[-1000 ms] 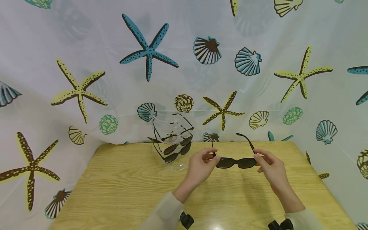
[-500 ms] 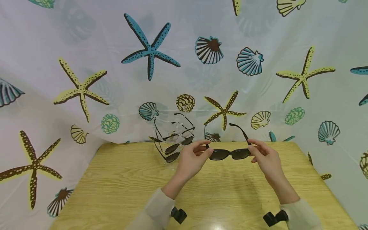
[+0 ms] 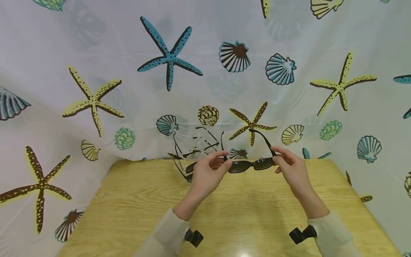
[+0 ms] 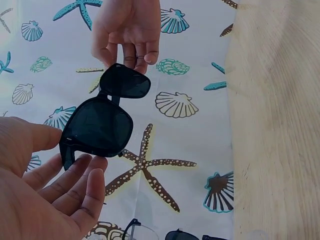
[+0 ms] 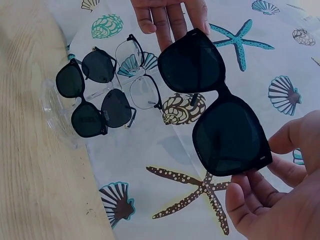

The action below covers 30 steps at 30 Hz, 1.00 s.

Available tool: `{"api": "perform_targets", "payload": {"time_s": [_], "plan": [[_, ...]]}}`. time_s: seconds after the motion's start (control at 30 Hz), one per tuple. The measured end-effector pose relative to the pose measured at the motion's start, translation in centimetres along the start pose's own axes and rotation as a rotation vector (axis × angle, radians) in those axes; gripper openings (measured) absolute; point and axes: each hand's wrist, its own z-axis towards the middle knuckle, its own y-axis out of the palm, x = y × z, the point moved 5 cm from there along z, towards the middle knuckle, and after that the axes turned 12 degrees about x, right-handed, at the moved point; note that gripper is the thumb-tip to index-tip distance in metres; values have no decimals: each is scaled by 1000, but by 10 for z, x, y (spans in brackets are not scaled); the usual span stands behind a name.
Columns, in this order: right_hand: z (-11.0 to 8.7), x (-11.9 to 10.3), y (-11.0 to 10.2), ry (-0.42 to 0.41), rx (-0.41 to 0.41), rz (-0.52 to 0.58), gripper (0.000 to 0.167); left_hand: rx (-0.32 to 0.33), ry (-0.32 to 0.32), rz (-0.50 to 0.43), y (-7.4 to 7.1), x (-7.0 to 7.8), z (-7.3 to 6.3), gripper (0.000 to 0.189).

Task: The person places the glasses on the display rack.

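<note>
Black sunglasses (image 3: pixel 240 166) with dark lenses hang in the air above the table, temples unfolded and pointing away from me. My left hand (image 3: pixel 208 174) pinches them at the left hinge between thumb and fingers. At the other hinge, my right hand (image 3: pixel 290 170) pinches the frame the same way. In the right wrist view the sunglasses (image 5: pixel 215 107) fill the middle, the left hand (image 5: pixel 167 17) at their far end. Behind my left hand, a clear stand (image 5: pixel 55 112) bears several glasses: black sunglasses (image 5: pixel 86 119), another dark pair (image 5: pixel 116 107) and clear-lensed glasses (image 5: pixel 145 92). My left hand partly hides them in the head view.
A light wooden table (image 3: pixel 135 214) lies under my hands. A white curtain (image 3: pixel 205 35) printed with starfish and shells rises along its back and both sides. The glasses stand is near the table's back edge, left of the held sunglasses.
Both hands have moved left and upward in the head view, carrying the sunglasses toward the stand. The sunglasses now tilt a little, their right end higher. My left hand covers more of the stand's glasses.
</note>
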Motion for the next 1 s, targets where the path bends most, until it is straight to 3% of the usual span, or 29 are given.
{"api": "perform_targets", "payload": {"time_s": [0.5,0.7,1.0], "plan": [[9,-25,26,-56,-52,26,39,77,58,6,-30,8,11,32],[14,-36,40,-65,-75,49,39,112,44,18,-43,10,14,32],[25,-46,66,-109,-111,86,40,127,71,21,-63,8,20,34]]}}
